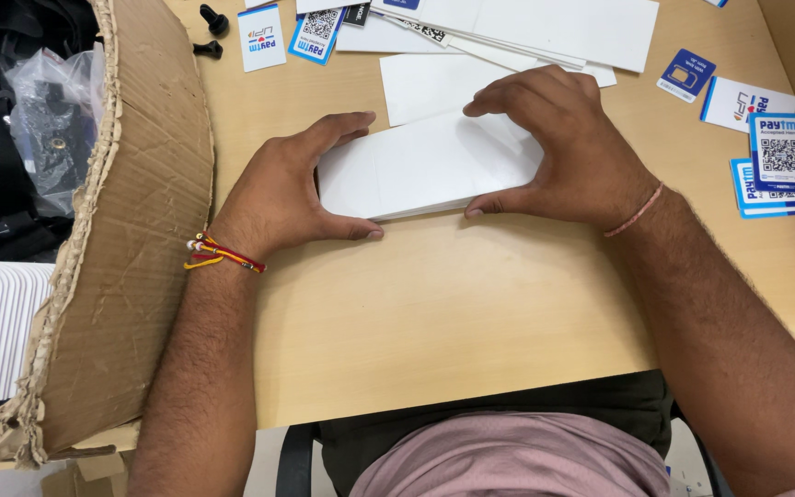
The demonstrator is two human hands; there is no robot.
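Our left hand (282, 189) and right hand (558, 152) curled around the ends of a white card stack (425, 166), gripping it, mid-table (453, 313), bare wood toward the near edge, cardboard box (131, 230) crowding the left edge

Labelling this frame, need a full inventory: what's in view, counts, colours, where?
white card stack: one, white, table centre, between both hands
loose white sheets: several, white, far edge
code stickers: about three stacked at right edge, blue and white; two more top left
small blue card: one, blue, upper right
black knobs: two, black, top left
cardboard box: one, brown, torn flap, left side
plastic bag: one, clear, inside box over black parts
table: one, light wood
left hand: grips stack's left end, red-yellow thread on wrist
right hand: grips stack's right end, pink thread on wrist
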